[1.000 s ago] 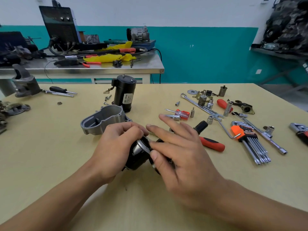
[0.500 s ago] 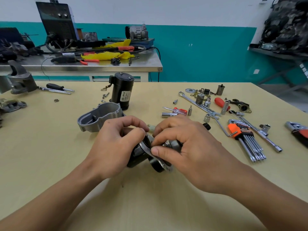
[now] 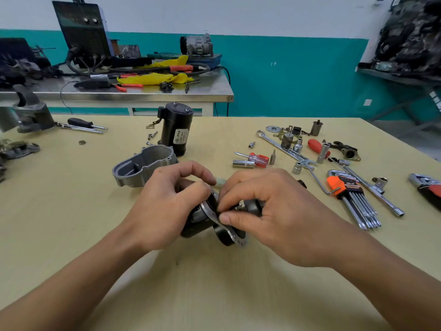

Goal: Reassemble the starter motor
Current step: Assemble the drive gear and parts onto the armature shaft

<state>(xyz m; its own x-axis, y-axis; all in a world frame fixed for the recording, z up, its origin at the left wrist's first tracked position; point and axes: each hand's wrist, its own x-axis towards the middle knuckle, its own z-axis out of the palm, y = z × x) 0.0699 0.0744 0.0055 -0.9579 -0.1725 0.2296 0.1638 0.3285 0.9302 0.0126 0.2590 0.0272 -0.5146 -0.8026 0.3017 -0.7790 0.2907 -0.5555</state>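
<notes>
On the yellow table near its middle lies a black starter motor part [image 3: 195,225] with a grey metal plate [image 3: 235,236] at its end. My left hand [image 3: 164,204] grips the black body from the left, fingers curled over its top. My right hand [image 3: 269,211] pinches the plate's edge between thumb and forefinger; much of the part is hidden under both hands. A grey cast housing [image 3: 143,164] lies open side up just behind my left hand. Farther back, a black cylindrical motor body [image 3: 176,129] with a white label stands upright.
Right of my hands lie an orange hex key set [image 3: 350,194], a long wrench [image 3: 284,149], sockets, a small red screwdriver [image 3: 255,158] and small metal parts. A dark metal casting [image 3: 31,113] and screwdriver sit far left. A steel bench [image 3: 143,91] with cluttered tools stands behind.
My right hand went from flat fingers over the part to a pinch on the plate's edge. The left hand's fingers curled tighter over the black body. The part turned slightly.
</notes>
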